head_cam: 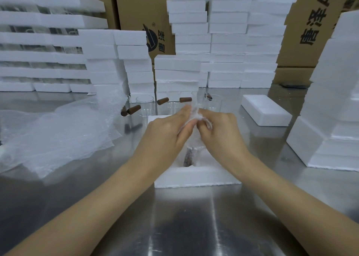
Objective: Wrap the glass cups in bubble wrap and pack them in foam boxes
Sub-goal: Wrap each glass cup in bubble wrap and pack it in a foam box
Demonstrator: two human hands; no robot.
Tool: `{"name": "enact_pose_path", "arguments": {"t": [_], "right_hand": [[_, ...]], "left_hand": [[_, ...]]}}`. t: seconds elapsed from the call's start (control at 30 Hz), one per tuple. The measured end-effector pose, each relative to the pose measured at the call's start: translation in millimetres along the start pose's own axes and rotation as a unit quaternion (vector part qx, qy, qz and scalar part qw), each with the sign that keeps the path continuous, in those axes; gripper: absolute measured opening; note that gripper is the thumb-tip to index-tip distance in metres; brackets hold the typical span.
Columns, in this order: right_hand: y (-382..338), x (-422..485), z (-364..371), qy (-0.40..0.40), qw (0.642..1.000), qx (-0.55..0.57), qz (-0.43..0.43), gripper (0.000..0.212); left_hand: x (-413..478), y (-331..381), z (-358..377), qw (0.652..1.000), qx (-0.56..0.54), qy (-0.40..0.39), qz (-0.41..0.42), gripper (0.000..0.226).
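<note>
Left hand (167,131), right hand (219,131), both pinching one bubble-wrapped cup (193,146), over one foam box (194,176)

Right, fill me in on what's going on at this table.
A person is packing glassware. Their left grip and right grip both pinch the bunched top of the bubble wrap around a glass cup, which reaches down into an open foam box on the metal table. Its brown handle shows through the wrap. Bare cups wait behind the box, loose wrap sheets lie to the left, and stacked foam boxes line the back.
</note>
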State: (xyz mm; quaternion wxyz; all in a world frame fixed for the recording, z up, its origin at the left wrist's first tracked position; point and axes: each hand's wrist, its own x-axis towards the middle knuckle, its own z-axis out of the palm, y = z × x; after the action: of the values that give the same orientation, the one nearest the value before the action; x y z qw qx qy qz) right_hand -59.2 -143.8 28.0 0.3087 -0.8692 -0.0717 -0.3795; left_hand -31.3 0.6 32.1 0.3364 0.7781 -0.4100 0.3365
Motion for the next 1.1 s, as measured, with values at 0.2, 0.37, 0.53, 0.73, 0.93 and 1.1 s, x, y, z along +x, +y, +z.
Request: {"name": "enact_pose_path", "arguments": {"t": [0.2,0.37,0.53,0.73,0.93,1.1], "right_hand": [[-3,-3,1,-0.045,0.999,0.021,0.021,0.026],[-6,-3,4,-0.137,0.983,0.116,0.037,0.080],[-6,-7,8,-0.213,0.973,0.076,-0.042,0.101],[3,7,-5,-0.100,0.951,0.291,0.037,0.071],[13,16,-15,-0.190,0.813,0.507,0.213,0.040],[15,14,-12,-0.231,0.792,0.509,0.244,0.033]], "left_hand": [[1,-4,-3,0.998,0.017,-0.031,-0.049,0.024],[12,-33,-13,0.958,-0.154,0.099,-0.219,0.041],[11,-46,-9,0.912,-0.250,0.135,-0.295,0.039],[7,-31,2,0.903,-0.328,0.005,-0.278,0.065],[4,-32,0,0.999,-0.038,0.017,-0.020,0.071],[9,-39,-6,0.996,-0.023,-0.067,0.052,0.041]]}}
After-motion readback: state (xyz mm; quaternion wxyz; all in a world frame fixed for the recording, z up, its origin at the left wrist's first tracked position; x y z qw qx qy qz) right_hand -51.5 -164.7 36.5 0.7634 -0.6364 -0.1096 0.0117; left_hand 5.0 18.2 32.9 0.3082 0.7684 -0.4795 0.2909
